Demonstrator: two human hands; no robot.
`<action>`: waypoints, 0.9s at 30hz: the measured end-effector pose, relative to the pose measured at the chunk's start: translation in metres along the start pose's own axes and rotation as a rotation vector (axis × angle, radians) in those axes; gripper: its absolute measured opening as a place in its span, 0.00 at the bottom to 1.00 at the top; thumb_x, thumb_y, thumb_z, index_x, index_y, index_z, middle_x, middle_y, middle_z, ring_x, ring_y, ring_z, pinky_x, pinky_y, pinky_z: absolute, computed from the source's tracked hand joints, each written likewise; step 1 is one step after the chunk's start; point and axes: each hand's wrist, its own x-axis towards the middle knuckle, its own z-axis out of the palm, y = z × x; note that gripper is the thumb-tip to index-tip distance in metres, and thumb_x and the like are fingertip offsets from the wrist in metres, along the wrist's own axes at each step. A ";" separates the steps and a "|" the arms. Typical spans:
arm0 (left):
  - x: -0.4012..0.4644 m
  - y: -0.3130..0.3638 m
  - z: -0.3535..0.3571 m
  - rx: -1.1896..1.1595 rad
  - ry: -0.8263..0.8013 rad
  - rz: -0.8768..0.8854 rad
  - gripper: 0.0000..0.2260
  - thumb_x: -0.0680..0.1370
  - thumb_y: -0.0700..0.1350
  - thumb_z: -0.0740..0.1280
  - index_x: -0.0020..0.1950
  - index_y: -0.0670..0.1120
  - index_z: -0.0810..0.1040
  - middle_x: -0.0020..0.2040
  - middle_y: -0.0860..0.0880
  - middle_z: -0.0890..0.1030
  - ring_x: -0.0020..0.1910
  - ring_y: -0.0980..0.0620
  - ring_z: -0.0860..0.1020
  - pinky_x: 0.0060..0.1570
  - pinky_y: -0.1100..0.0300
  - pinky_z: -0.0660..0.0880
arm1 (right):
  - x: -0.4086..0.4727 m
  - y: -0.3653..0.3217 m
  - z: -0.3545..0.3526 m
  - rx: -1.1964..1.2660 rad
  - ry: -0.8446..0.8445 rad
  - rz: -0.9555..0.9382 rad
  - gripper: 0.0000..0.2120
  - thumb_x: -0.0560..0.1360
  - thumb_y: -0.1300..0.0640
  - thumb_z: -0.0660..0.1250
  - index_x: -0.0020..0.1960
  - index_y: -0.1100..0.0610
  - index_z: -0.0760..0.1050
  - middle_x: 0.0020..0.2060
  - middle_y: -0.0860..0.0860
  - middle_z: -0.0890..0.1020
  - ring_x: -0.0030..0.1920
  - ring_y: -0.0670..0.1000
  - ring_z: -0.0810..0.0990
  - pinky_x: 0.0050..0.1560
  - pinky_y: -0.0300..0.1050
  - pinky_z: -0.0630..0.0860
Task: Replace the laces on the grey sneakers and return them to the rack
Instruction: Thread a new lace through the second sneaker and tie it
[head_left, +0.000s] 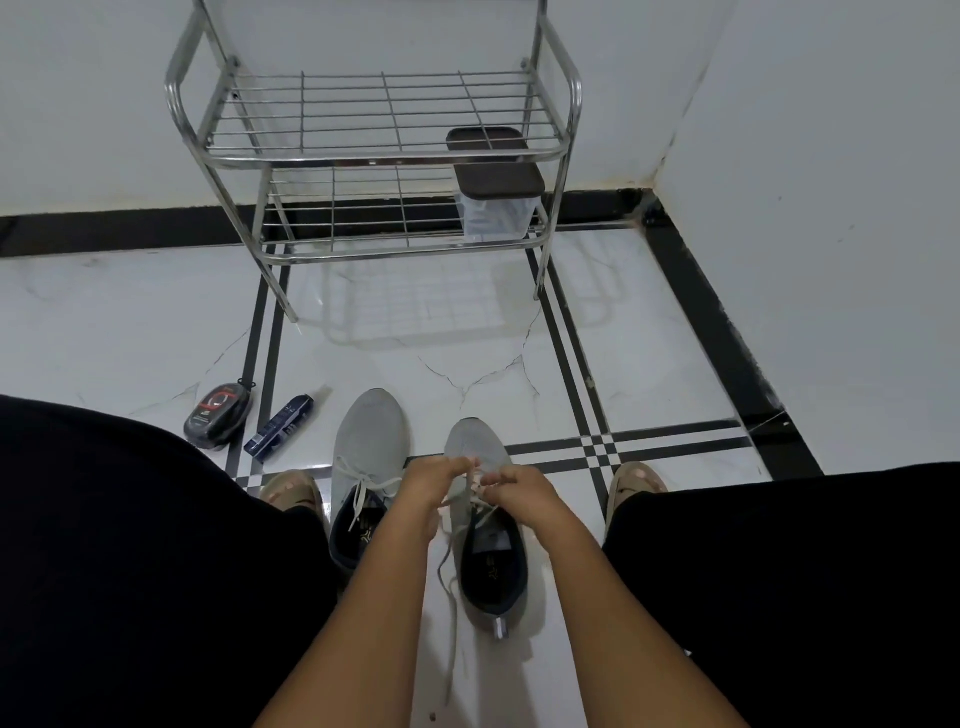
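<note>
Two grey sneakers stand side by side on the floor between my knees, toes pointing away. The left sneaker (371, 441) has a white lace tied in a loose bow. Over the right sneaker (475, 441) both my hands work at its white lace (451, 587), whose free end trails back along the floor. My left hand (434, 480) pinches the lace near the eyelets. My right hand (514, 491) pinches another part of it close by. The metal shoe rack (374, 150) stands against the wall ahead.
A clear container with a dark lid (496, 202) sits on the rack's lower shelf at the right. A shoe polish sponge (218, 413) and a dark blue box (280, 426) lie on the floor at the left. Walls meet in a corner at the right.
</note>
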 end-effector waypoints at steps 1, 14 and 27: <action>-0.001 0.002 0.001 -0.023 0.012 0.015 0.04 0.74 0.42 0.70 0.46 0.43 0.83 0.51 0.44 0.82 0.53 0.47 0.77 0.50 0.56 0.71 | -0.005 -0.005 -0.001 0.136 -0.070 0.014 0.07 0.73 0.57 0.68 0.51 0.50 0.80 0.46 0.49 0.82 0.47 0.48 0.78 0.47 0.43 0.74; -0.001 -0.004 -0.003 -0.259 0.192 -0.038 0.12 0.73 0.48 0.72 0.50 0.41 0.82 0.54 0.40 0.82 0.52 0.42 0.79 0.50 0.52 0.70 | -0.017 -0.013 -0.010 0.334 -0.303 0.040 0.11 0.79 0.55 0.62 0.39 0.52 0.76 0.43 0.52 0.81 0.47 0.50 0.78 0.51 0.45 0.69; 0.007 -0.019 -0.011 -0.312 0.547 -0.174 0.12 0.78 0.45 0.66 0.55 0.38 0.76 0.46 0.43 0.77 0.45 0.43 0.78 0.45 0.53 0.75 | 0.011 -0.002 -0.066 -0.388 0.194 0.104 0.07 0.75 0.58 0.64 0.46 0.59 0.81 0.40 0.54 0.82 0.45 0.55 0.82 0.37 0.42 0.74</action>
